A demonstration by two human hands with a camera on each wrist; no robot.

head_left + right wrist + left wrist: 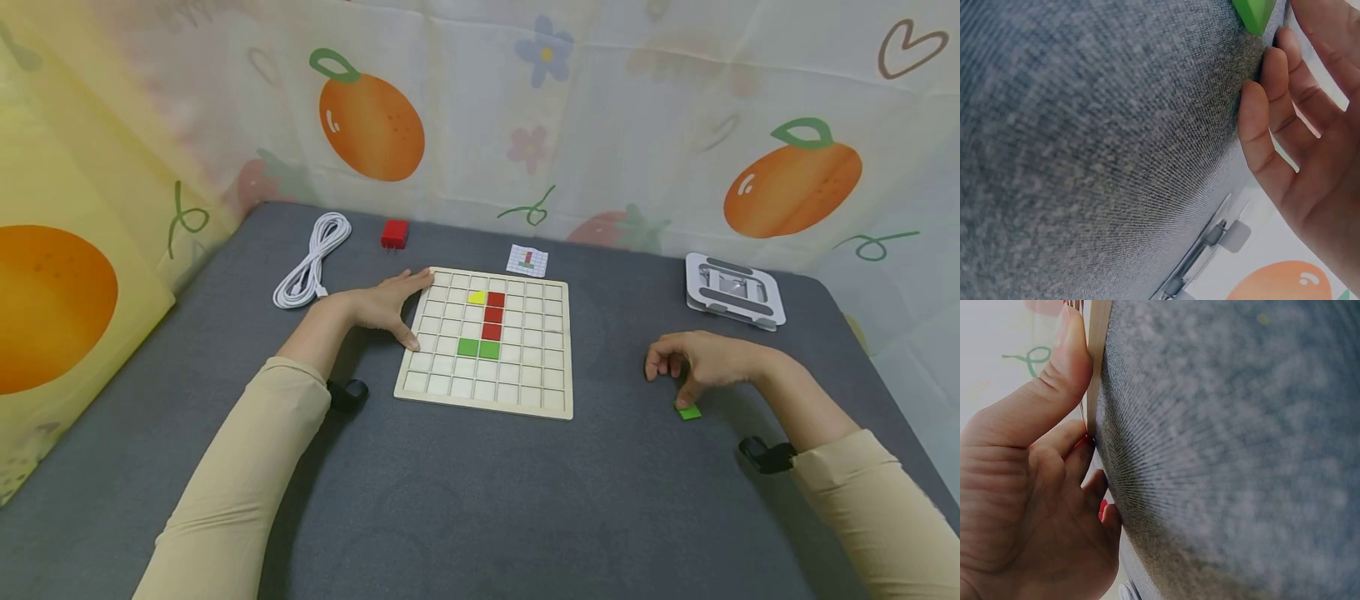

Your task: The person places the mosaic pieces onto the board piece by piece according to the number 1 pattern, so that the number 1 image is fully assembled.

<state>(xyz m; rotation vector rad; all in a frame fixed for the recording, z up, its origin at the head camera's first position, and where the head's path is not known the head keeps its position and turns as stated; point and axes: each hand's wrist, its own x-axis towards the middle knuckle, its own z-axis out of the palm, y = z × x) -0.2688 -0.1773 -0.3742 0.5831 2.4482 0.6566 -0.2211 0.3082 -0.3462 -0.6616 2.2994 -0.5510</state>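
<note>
My left hand (378,307) rests at the left edge of a wooden grid board (531,398), thumb and fingers spread along it. In the left wrist view the thumb (1072,356) touches the board's rim (1097,337). Three red tiles (492,315) stand in a column on the grid, with two green tiles (477,348) below and a yellow piece (476,297) beside the top red one. To the right, my right hand (701,362) touches a loose green tile (689,412) with its thumb; the other fingers (1272,69) bend loosely near the table.
A small printed card (527,260) lies behind the board. At the back left are a coiled white cable (311,262) and a red plug adapter (394,234). A folded grey-white stand (735,290) lies at the back right. A patterned curtain (480,108) hangs behind the table.
</note>
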